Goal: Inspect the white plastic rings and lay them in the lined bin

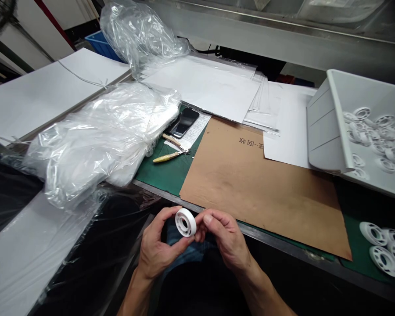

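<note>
A white plastic ring with holes around its face [185,222] is held between both hands just below the table's front edge. My left hand [158,245] pinches it from the left with thumb and fingers. My right hand [224,237] grips its right side with the fingertips. Several more of the same white rings [385,252] lie on the green mat at the right. Many others fill a tilted white bin [332,123] at the far right.
A brown cardboard sheet [260,184] covers the green mat [161,173]. Crumpled clear plastic bags [98,136] lie to the left, with a phone [186,122] and small snips [169,156] beside them. White sheets [210,85] are stacked behind.
</note>
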Action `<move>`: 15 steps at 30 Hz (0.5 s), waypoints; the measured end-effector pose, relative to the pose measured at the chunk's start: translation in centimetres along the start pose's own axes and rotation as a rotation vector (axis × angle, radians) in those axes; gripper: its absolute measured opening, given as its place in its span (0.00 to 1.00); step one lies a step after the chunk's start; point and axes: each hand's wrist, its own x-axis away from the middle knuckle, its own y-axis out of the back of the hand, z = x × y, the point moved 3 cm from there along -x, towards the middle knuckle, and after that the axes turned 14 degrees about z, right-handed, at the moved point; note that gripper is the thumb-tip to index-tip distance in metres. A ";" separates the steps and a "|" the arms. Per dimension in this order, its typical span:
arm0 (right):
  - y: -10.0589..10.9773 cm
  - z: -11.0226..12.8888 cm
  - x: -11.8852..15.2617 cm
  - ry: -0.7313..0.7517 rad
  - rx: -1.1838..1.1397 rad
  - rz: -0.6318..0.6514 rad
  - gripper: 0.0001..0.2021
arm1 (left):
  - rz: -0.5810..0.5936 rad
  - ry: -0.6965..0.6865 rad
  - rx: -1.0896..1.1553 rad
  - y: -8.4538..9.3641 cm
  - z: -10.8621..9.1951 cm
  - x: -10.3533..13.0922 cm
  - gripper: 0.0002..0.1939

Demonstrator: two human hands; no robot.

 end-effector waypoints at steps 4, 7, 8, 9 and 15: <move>-0.1 0.0 0.1 0.008 -0.022 0.012 0.17 | 0.033 -0.002 0.051 -0.1 -0.1 -0.1 0.25; -0.1 0.0 0.0 0.011 -0.031 0.014 0.16 | 0.048 -0.011 0.097 0.0 -0.3 -0.3 0.24; -0.1 0.0 0.0 0.013 -0.032 0.017 0.16 | 0.055 -0.013 0.112 0.1 -0.3 -0.4 0.24; -0.1 0.1 0.0 0.015 -0.030 0.020 0.16 | 0.063 -0.012 0.125 0.1 -0.3 -0.5 0.24; -0.1 0.2 0.0 0.013 -0.029 0.019 0.16 | 0.099 0.012 0.160 0.2 -0.3 -0.5 0.24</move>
